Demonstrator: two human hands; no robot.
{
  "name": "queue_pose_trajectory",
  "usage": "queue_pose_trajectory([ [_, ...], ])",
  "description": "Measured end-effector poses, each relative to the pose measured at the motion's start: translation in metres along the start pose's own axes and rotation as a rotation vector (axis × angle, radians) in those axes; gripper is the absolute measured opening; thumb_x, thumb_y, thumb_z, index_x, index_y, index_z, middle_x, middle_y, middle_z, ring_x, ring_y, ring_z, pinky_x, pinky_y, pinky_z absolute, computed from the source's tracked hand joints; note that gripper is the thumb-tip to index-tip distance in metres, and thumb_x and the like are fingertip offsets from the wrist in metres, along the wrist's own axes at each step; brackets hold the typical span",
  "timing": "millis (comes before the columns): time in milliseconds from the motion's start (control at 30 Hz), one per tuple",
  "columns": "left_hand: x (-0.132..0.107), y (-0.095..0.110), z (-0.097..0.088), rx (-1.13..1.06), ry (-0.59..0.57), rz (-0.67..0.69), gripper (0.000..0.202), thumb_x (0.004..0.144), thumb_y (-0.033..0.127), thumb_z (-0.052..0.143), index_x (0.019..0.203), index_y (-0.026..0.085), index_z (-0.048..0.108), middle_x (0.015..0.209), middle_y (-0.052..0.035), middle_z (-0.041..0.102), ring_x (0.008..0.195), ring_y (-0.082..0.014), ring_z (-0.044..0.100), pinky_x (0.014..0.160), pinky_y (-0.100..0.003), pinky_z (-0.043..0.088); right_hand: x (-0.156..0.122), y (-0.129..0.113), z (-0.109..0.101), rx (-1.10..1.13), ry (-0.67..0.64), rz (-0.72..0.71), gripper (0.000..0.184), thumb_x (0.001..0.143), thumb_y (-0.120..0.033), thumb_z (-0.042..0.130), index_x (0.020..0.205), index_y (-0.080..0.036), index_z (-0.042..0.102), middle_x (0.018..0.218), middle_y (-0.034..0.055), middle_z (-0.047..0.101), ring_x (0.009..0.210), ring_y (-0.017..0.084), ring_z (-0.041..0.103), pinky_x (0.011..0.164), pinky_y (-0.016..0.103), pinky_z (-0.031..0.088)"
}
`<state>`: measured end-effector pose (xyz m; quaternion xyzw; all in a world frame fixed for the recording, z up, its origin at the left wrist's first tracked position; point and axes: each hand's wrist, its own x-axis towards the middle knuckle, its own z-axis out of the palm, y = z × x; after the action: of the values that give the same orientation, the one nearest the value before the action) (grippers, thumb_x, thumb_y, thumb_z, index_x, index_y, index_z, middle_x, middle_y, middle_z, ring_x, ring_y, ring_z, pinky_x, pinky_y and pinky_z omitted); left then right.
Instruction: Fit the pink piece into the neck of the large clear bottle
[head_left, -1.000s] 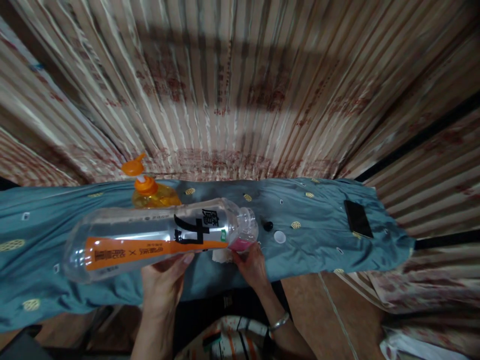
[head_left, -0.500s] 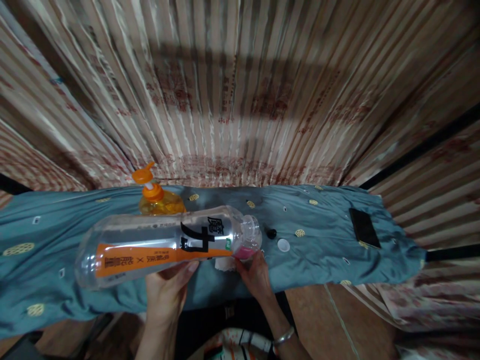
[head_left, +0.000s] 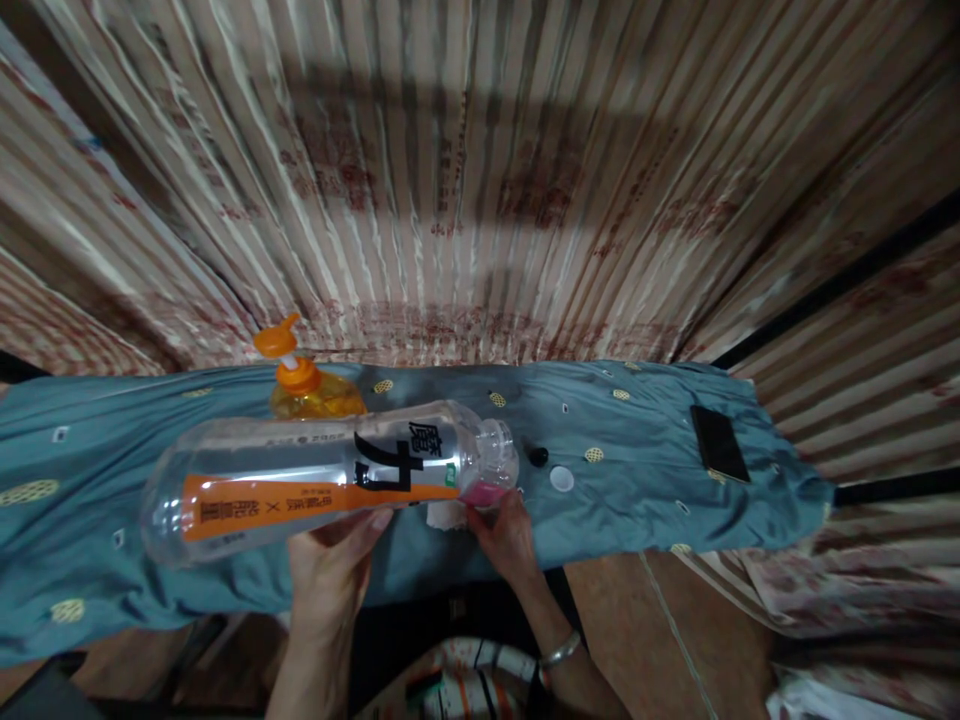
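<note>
A large clear plastic bottle [head_left: 255,490] with a silver and orange label lies sideways in the air over the table, its uncapped neck toward the right. My left hand [head_left: 330,565] is closed round it from below, the fingers mostly hidden behind it. At the neck, my right hand [head_left: 508,535] pinches a small pink piece [head_left: 486,494], whose kind I cannot make out; it is pressed against or just under the bottle mouth. Under the neck, a white tissue-like piece [head_left: 445,515] shows, partly hidden by the bottle and fingers.
Behind the bottle, a pump dispenser [head_left: 319,394] holds yellow liquid under an orange head. A small black round object [head_left: 538,456] and a white disc [head_left: 562,478] lie right of the neck. Farther right is a black phone [head_left: 720,443]. A teal patterned cloth [head_left: 637,500] covers the narrow table before a curtain.
The whole view has shifted slightly, so everything sits a little higher and to the left. Both hands keep their grip, with the bottle and pink piece held much as before.
</note>
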<state>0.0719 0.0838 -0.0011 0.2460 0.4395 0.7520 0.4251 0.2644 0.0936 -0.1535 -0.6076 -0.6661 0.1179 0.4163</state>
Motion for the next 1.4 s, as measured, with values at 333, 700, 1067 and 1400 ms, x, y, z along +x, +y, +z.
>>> queue_pose_trajectory([
  [333, -0.002, 0.009, 0.006, 0.028, -0.014, -0.036, 0.033, 0.047, 0.025, 0.098, 0.069, 0.022, 0.073, 0.064, 0.0021, 0.073, 0.063, -0.0205, 0.074, 0.069, -0.031, 0.064, 0.000, -0.002, 0.000, 0.000, -0.012, 0.033, 0.034, 0.086, -0.030, 0.068, 0.116, -0.017, 0.056, 0.110, 0.0165, 0.071, 0.108, 0.034, 0.070, 0.087, 0.049, 0.061],
  [700, -0.007, 0.014, 0.012, 0.024, 0.010, -0.102, 0.036, 0.046, 0.028, 0.099, 0.072, 0.024, 0.073, 0.067, 0.0016, 0.074, 0.067, -0.0216, 0.075, 0.072, -0.032, 0.063, 0.000, -0.001, 0.000, 0.001, -0.015, 0.035, 0.032, 0.089, -0.033, 0.067, 0.114, -0.017, 0.057, 0.109, 0.0173, 0.071, 0.108, 0.035, 0.070, 0.086, 0.050, 0.061],
  [1067, -0.008, 0.015, 0.014, 0.012, -0.003, -0.089, 0.035, 0.047, 0.032, 0.099, 0.072, 0.021, 0.077, 0.072, -0.0015, 0.077, 0.070, -0.0209, 0.075, 0.076, -0.030, 0.063, -0.001, 0.001, 0.005, -0.008, 0.017, 0.025, 0.022, 0.089, -0.035, 0.065, 0.104, -0.019, 0.058, 0.095, 0.0132, 0.069, 0.106, 0.035, 0.069, 0.084, 0.051, 0.062],
  [1400, 0.003, 0.016, 0.012, 0.010, 0.020, -0.103, 0.039, 0.036, 0.026, 0.100, 0.066, 0.021, 0.075, 0.061, -0.0016, 0.073, 0.058, -0.0241, 0.073, 0.066, -0.036, 0.064, -0.001, -0.001, 0.003, -0.017, 0.001, 0.014, 0.032, 0.086, -0.030, 0.071, 0.113, -0.018, 0.058, 0.104, 0.0152, 0.070, 0.112, 0.036, 0.068, 0.088, 0.053, 0.061],
])
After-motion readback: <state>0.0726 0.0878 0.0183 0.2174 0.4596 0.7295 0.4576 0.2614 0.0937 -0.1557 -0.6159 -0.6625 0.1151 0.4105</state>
